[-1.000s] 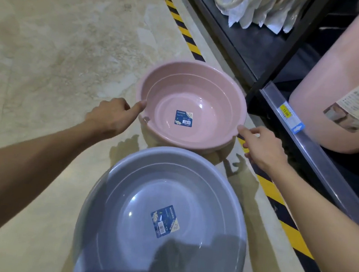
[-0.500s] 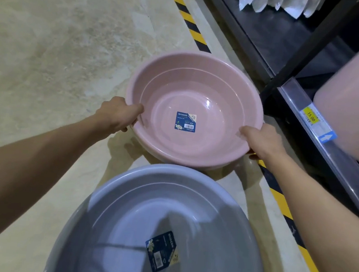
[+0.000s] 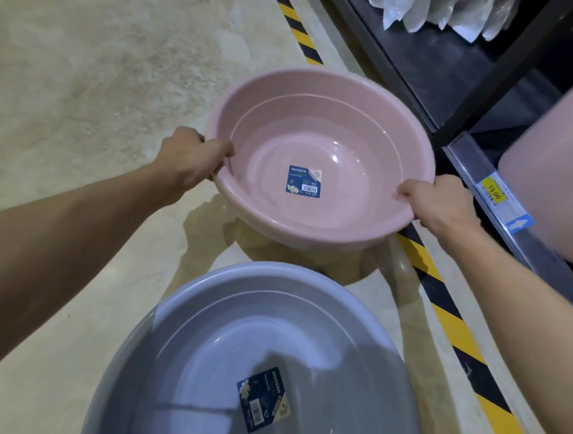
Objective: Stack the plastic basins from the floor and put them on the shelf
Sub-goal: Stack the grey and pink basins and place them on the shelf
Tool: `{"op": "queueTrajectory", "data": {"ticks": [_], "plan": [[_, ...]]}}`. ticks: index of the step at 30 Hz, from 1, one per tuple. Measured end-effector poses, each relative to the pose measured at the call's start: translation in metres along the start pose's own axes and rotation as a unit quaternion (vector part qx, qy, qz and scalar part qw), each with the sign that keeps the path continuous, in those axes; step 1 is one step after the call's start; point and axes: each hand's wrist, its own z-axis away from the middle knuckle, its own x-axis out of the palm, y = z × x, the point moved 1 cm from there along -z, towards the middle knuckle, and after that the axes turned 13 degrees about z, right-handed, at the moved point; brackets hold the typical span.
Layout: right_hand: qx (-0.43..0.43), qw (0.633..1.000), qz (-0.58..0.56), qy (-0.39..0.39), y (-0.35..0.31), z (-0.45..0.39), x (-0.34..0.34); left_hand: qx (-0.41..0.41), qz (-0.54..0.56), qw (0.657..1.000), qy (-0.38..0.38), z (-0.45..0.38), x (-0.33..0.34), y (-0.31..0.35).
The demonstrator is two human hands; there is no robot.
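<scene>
Pink basin (image 3: 318, 164) gripped at opposite rim edges by left hand (image 3: 192, 159) and right hand (image 3: 436, 205), fingers clamped, balanced for nesting into grey basin (image 3: 263, 365)

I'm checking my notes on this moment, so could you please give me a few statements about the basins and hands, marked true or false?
1. Both hands grip the pink basin by its rim. True: left hand, right hand.
2. The pink basin sits nested inside the grey basin. False: they are apart, the grey one nearer.
3. Each basin has a blue label inside. True.
4. The price tag on the shelf edge is red. False: it is yellow.
</scene>
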Motion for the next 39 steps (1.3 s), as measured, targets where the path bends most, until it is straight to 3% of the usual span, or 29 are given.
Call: {"op": "queueTrajectory", "data": {"ticks": [9, 22, 27, 32, 39], "plan": [[-0.018, 0.999, -0.016, 0.029, -0.022, 0.034, -0.076, 0.072, -0.009, 0.997, 0.003, 0.037, -0.045, 0.077], [-0.059, 0.989, -0.128, -0.033, 0.001, 0.160, -0.121, 0.084, -0.048, 0.995, -0.001, 0.171, -0.118, 0.061], [-0.074, 0.997, -0.022, 0.005, 0.031, 0.211, -0.116, 0.091, -0.112, 0.989, 0.019, 0.227, -0.139, 0.038], [-0.071, 0.994, 0.084, -0.011, 0.064, 0.243, -0.088, 0.095, -0.164, 0.982, 0.008, 0.267, -0.141, -0.002], [-0.067, 0.986, 0.151, -0.007, 0.108, 0.262, -0.042, 0.098, -0.194, 0.976, -0.030, 0.294, -0.131, -0.039]]}}
